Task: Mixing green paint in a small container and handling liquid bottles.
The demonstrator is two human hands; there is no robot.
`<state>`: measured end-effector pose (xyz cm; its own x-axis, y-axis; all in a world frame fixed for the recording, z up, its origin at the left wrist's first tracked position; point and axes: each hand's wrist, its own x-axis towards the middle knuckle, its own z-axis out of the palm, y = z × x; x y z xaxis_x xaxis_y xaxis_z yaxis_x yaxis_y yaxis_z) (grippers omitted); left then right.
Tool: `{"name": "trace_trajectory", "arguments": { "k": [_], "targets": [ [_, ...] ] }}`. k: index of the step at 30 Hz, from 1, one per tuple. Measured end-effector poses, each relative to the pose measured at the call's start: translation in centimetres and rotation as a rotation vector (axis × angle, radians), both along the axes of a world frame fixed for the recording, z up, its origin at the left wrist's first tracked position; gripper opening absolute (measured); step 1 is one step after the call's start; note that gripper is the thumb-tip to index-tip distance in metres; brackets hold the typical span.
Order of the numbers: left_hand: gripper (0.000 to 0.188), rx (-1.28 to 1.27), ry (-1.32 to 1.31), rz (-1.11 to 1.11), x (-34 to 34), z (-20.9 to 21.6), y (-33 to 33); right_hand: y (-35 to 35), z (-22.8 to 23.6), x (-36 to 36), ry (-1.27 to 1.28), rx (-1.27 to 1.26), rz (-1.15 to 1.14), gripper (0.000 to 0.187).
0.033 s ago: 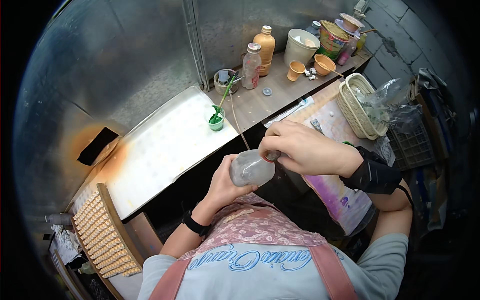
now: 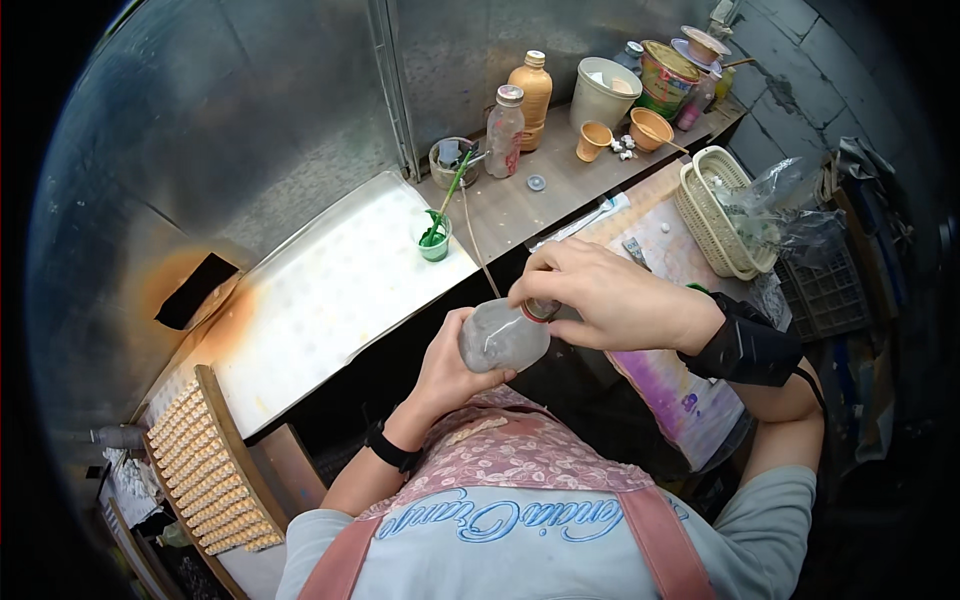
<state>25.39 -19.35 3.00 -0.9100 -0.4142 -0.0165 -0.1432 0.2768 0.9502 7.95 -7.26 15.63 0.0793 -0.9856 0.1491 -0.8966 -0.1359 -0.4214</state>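
In front of my chest my left hand (image 2: pixel 450 362) is wrapped round a cloudy, see-through bottle (image 2: pixel 503 338), tilted so its neck points to the right. My right hand (image 2: pixel 605 293) reaches across from the right, fingers curled round the dark, red-edged cap (image 2: pixel 541 308) at the bottle's neck. Thumb and forefinger sit on opposite sides of this cap. Part of it is hidden under the fingers. Whether the cap is loose or tight cannot be seen. Beyond the bottle, a small clear cup of green paint (image 2: pixel 433 241) stands on the white sheet with a brush (image 2: pixel 459 185) in it.
On the back shelf (image 2: pixel 500 218) stand a pink-stained bottle (image 2: pixel 505 132), an orange bottle (image 2: pixel 531 100), a white bucket (image 2: pixel 603 92) and two orange cups. A cream basket (image 2: pixel 712 212) with plastic bags sits at right. A rack of small orange-and-white pieces (image 2: pixel 203 465) leans at lower left.
My right hand's fingers have shifted slightly left on the cap and spread a little, showing more of it. My left hand and the bottle have stayed in place.
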Motion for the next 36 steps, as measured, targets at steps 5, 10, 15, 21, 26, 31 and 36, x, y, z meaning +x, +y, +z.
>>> {"name": "trace_trajectory", "arguments": {
  "k": [5,10,15,21,26,31,36],
  "targets": [
    [0.072,-0.023,0.005,0.066,0.3,-0.1,-0.3,-1.9,1.9,1.8,0.103,0.418,-0.305,0.029],
    [0.072,-0.052,-0.008,0.085,0.8,0.0,-0.8,-1.8,1.0,0.4,0.042,0.093,0.022,0.023],
    [0.072,-0.018,0.012,0.101,1.0,0.2,-1.0,-2.0,0.2,-0.4,-0.056,0.028,0.141,0.023],
    [0.072,-0.058,-0.008,0.126,1.0,0.0,-0.9,-2.4,1.4,1.6,0.105,0.398,-0.296,0.034],
    [0.073,-0.042,0.005,0.124,1.0,-0.2,-0.8,-1.8,0.8,0.6,0.046,0.187,-0.106,0.031],
    [0.074,-0.049,-0.015,0.106,1.0,0.1,-1.3,-1.2,-0.5,-0.3,-0.125,-0.089,0.054,0.017],
    [0.076,0.008,-0.009,0.055,1.1,0.3,-1.9,-1.0,-1.0,-0.4,-0.267,-0.106,0.119,0.019]
  ]
}}
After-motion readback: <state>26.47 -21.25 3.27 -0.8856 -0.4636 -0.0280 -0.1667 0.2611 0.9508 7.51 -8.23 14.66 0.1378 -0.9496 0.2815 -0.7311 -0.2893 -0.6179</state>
